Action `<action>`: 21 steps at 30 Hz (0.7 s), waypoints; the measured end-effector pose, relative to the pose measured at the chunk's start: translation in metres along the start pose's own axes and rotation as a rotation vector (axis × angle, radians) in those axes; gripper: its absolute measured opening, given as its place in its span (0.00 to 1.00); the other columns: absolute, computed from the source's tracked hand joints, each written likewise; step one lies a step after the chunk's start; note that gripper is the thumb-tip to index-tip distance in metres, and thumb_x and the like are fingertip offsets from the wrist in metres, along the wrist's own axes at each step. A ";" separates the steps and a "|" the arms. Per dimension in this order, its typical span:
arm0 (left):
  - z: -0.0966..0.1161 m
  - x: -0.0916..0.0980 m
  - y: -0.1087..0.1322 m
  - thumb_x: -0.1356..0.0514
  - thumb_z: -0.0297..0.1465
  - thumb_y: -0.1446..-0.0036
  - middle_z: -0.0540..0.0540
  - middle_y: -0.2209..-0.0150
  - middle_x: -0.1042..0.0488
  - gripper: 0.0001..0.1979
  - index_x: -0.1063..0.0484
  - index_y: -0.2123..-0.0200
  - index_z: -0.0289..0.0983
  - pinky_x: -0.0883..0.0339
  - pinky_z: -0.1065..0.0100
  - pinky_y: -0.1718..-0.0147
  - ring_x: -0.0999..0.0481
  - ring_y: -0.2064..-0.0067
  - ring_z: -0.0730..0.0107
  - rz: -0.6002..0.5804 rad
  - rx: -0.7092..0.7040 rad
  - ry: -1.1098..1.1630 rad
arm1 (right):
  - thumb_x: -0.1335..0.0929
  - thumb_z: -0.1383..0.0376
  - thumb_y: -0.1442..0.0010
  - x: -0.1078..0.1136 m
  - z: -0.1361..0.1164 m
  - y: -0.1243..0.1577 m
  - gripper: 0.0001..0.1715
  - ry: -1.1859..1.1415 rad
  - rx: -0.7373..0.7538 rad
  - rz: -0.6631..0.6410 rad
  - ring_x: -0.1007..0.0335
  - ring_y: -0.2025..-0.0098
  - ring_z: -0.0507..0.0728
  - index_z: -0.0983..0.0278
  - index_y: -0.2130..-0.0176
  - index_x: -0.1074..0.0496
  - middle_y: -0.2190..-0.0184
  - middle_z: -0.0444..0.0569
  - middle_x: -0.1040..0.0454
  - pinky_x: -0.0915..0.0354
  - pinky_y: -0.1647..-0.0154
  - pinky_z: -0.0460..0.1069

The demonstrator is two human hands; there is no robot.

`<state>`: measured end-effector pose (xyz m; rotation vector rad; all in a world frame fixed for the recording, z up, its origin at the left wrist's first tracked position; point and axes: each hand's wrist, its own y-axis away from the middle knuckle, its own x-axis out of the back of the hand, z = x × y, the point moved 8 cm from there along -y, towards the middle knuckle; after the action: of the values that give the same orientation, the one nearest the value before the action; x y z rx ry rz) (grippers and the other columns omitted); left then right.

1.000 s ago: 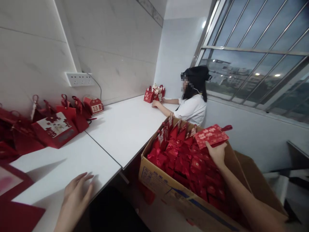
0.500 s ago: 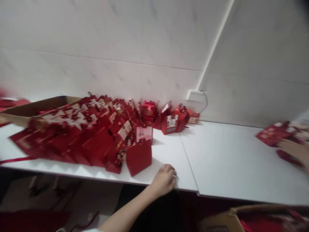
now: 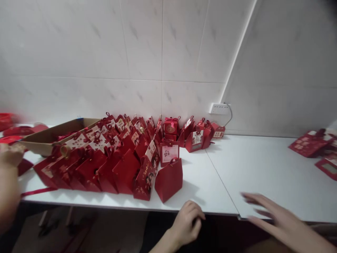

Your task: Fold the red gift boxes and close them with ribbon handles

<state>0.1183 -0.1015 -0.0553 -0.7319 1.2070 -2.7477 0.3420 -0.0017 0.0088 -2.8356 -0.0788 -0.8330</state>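
Note:
Near the table's front edge, my left hand is curled into a loose fist with nothing visible in it. The nearest thing to it is a plain red gift box with a ribbon loop on top, standing apart from the hand. Farther right, my right hand hovers at the front edge with its fingers spread and holding nothing. To the left of the plain box stands a red box with printed figures, at the end of a dense group of red gift boxes.
A shallow cardboard box stands at left. Another person's hand reaches in there, blurred. More red boxes lie at far right. A power strip is fixed on the wall. A seam crosses the white table.
My right hand has come away from the red boxes at far right, leftward and nearer, now empty. My left hand stays closed at the edge. The view has shifted; another person's hand appears at left.

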 end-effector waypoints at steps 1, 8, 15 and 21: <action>0.005 0.014 0.004 0.49 0.18 0.51 0.46 0.71 0.28 0.12 0.35 0.66 0.38 0.31 0.67 0.67 0.29 0.67 0.68 0.026 -0.029 -0.004 | 0.23 0.56 0.59 -0.046 -0.018 -0.004 0.31 -0.041 0.076 -0.328 0.30 0.48 0.65 0.57 0.53 0.26 0.49 0.57 0.29 0.29 0.50 0.59; 0.029 0.150 0.063 0.39 0.20 0.55 0.42 0.54 0.35 0.23 0.38 0.55 0.41 0.32 0.58 0.56 0.31 0.51 0.57 0.684 -0.074 -0.607 | 0.23 0.64 0.65 -0.229 -0.083 -0.070 0.61 -0.318 0.173 -0.714 0.52 0.33 0.64 0.62 0.37 0.48 0.34 0.62 0.49 0.45 0.38 0.61; -0.019 0.190 0.072 0.35 0.36 0.52 0.31 0.41 0.44 0.39 0.49 0.40 0.36 0.38 0.41 0.49 0.38 0.43 0.42 0.806 0.292 -0.692 | 0.30 0.65 0.53 -0.217 -0.054 -0.036 0.07 -0.286 0.144 -0.643 0.26 0.66 0.58 0.65 0.72 0.31 0.72 0.48 0.24 0.32 0.61 0.53; -0.081 0.180 0.079 0.35 0.45 0.57 0.32 0.48 0.38 0.44 0.47 0.41 0.30 0.35 0.42 0.50 0.31 0.49 0.45 0.857 0.592 -0.384 | 0.32 0.61 0.47 -0.158 -0.032 -0.036 0.10 -0.223 0.110 -0.441 0.26 0.60 0.60 0.65 0.68 0.33 0.65 0.54 0.25 0.31 0.59 0.55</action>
<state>-0.0878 -0.1423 -0.0860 -0.4720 0.4164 -1.9439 0.1883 0.0274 -0.0448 -2.8304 -0.7768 -0.5547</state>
